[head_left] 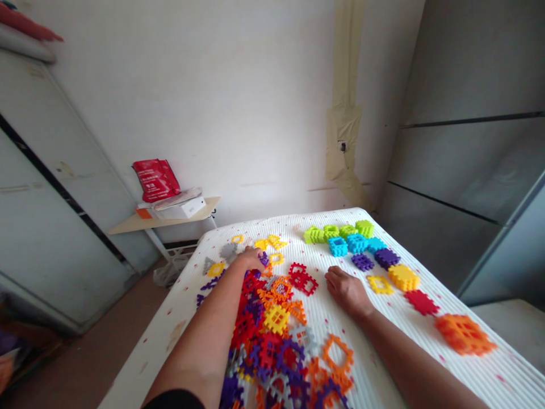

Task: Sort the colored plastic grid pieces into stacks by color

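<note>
A heap of flat interlocking plastic tiles (276, 335) in red, orange, yellow, purple and grey lies on a white ribbed table (374, 363). My left hand (249, 259) reaches over the heap's far end, fingers curled down onto tiles near a purple and a yellow piece; what they grip is hidden. My right hand (347, 289) rests on the bare table beside a red tile (302, 278), fingers curled under, nothing visible in it. Assembled cubes stand in a line to the right: green cubes (338, 232), blue cubes (355, 244), purple cubes (378, 259), a yellow cube (403, 276), a red piece (421, 302), an orange cube (464, 334).
A small side table (128, 225) at the back left carries a red bag (155, 179) and a white box (181, 209). White walls stand behind, grey cabinet panels (468, 153) to the right, a door (51, 187) to the left. The table's left edge drops to a brown floor.
</note>
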Action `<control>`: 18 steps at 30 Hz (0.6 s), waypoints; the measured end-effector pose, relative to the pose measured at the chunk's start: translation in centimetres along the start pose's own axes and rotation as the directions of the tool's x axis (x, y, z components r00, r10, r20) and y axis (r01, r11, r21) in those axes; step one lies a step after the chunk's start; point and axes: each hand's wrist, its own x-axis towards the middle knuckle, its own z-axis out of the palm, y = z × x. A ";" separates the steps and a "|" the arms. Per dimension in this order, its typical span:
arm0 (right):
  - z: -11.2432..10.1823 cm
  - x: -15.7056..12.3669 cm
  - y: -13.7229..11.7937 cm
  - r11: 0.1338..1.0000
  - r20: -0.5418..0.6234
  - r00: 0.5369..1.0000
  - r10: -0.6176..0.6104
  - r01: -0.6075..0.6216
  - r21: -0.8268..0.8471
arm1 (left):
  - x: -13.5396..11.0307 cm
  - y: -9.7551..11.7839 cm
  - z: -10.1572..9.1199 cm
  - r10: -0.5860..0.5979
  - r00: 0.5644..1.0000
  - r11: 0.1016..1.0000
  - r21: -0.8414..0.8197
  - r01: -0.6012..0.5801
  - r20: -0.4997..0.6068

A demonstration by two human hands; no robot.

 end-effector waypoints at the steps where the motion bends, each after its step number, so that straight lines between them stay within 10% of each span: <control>1: 0.0 0.0 0.0 1.000 -0.002 1.000 -0.002 0.002 -0.002 | -0.1 0.0 0.1 0.006 1.000 1.000 -0.001 -0.006 -0.005; 18: 0.4 0.1 0.4 1.000 -0.026 1.000 -0.012 0.011 -0.020 | -1.9 -0.6 2.1 0.224 0.950 0.952 -0.161 -0.261 -0.217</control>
